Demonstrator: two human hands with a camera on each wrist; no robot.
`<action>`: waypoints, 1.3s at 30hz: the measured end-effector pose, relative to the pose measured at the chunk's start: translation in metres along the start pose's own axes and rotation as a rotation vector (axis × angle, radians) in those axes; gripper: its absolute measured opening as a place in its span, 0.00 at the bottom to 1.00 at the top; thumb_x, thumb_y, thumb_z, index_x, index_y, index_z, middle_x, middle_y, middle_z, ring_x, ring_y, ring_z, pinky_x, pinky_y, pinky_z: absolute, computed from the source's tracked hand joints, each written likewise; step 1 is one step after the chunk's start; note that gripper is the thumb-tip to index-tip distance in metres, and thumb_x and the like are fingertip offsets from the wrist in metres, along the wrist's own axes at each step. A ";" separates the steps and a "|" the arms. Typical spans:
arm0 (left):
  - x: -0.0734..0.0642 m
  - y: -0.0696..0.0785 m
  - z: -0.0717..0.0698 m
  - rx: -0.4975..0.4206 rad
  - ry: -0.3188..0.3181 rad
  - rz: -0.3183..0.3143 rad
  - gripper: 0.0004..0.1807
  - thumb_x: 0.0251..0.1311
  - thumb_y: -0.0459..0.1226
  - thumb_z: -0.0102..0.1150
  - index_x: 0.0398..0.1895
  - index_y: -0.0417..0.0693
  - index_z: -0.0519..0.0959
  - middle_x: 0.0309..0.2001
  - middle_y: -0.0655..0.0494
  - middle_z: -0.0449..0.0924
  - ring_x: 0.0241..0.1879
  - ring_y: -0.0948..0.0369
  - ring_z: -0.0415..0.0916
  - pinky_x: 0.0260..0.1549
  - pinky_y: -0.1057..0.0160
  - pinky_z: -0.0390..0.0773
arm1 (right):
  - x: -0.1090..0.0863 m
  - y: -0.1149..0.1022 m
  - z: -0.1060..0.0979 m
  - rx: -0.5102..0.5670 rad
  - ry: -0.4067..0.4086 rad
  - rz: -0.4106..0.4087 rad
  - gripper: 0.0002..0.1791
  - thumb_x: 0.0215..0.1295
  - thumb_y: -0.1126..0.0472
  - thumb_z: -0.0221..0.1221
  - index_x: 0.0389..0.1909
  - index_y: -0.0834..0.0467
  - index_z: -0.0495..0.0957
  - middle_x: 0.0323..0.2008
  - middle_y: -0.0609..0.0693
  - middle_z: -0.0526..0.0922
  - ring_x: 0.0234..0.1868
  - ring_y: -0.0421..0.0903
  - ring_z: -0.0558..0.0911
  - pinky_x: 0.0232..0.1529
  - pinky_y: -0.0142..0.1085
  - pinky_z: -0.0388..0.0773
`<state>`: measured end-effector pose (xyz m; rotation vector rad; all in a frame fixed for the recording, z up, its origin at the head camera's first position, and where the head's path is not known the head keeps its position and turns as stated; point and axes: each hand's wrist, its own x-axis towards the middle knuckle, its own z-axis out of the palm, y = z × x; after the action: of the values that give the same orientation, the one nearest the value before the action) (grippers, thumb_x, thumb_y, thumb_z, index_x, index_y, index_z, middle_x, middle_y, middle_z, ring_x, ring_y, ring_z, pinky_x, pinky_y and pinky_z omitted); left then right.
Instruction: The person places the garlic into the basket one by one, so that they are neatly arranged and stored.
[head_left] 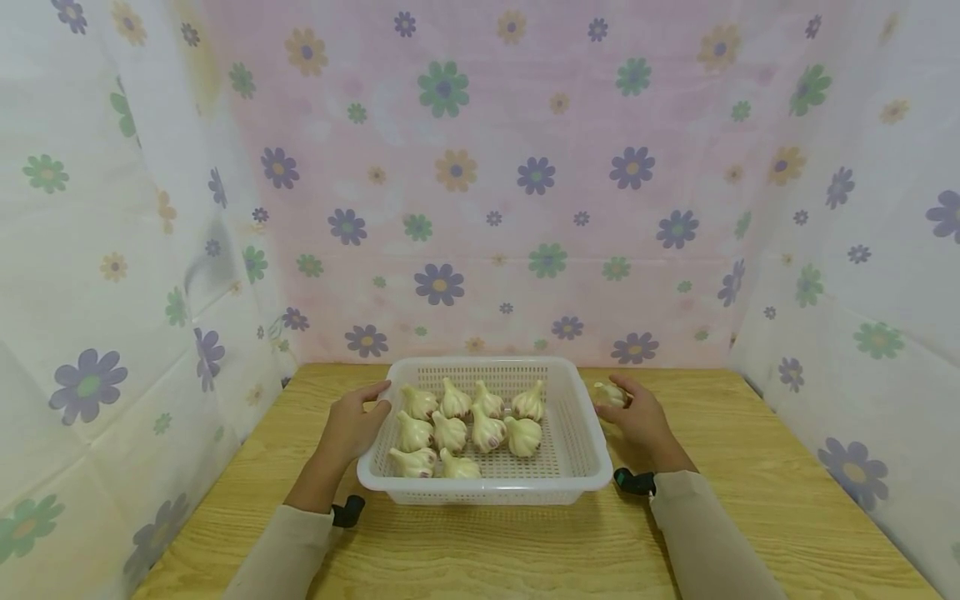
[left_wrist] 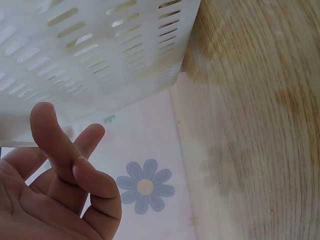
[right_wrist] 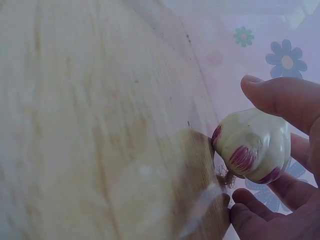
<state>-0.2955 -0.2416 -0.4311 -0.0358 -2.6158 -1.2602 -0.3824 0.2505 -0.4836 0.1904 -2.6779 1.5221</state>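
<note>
A white perforated plastic basket (head_left: 480, 484) stands on the wooden table in the head view. Several pale garlic bulbs (head_left: 449, 433) lie inside it, mostly toward its left and middle. At the basket's left rim, my left hand (head_left: 356, 423) grips the edge with thumb and fingers; in the left wrist view its bent fingers (left_wrist: 97, 180) are beside the slotted outer wall. My right hand (head_left: 642, 417), just outside the right rim, holds one garlic bulb (right_wrist: 254, 145) with purple streaks and a rooty end between thumb and fingers. Whether that bulb touches the table cannot be told.
The wood-grain table (head_left: 480, 554) extends on both sides of the basket and in front of it. Flower-printed cloth (head_left: 487, 208) encloses the back and both sides. Dark wrist-worn devices (head_left: 633, 482) sit at both sleeve cuffs.
</note>
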 end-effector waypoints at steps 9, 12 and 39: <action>0.000 0.001 0.000 -0.006 -0.005 -0.015 0.26 0.72 0.43 0.50 0.72 0.53 0.75 0.65 0.40 0.79 0.17 0.59 0.79 0.20 0.60 0.81 | 0.000 -0.001 0.000 -0.050 0.015 -0.022 0.46 0.67 0.54 0.68 0.81 0.59 0.57 0.69 0.70 0.71 0.62 0.64 0.79 0.51 0.43 0.85; 0.000 0.001 0.000 -0.008 -0.003 -0.019 0.26 0.72 0.44 0.50 0.72 0.53 0.75 0.65 0.40 0.79 0.19 0.59 0.81 0.21 0.60 0.81 | -0.001 -0.002 0.000 -0.066 0.017 -0.030 0.45 0.67 0.54 0.68 0.80 0.60 0.58 0.69 0.70 0.70 0.62 0.65 0.79 0.51 0.43 0.85; -0.001 -0.001 0.000 -0.005 0.003 0.007 0.26 0.72 0.43 0.51 0.72 0.52 0.76 0.64 0.41 0.80 0.15 0.58 0.78 0.19 0.60 0.81 | -0.003 -0.001 0.000 -0.114 0.072 0.005 0.39 0.66 0.53 0.69 0.75 0.59 0.67 0.68 0.65 0.74 0.60 0.62 0.78 0.59 0.55 0.79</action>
<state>-0.2950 -0.2418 -0.4324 -0.0437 -2.6082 -1.2633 -0.3796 0.2506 -0.4830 0.1209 -2.7000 1.3459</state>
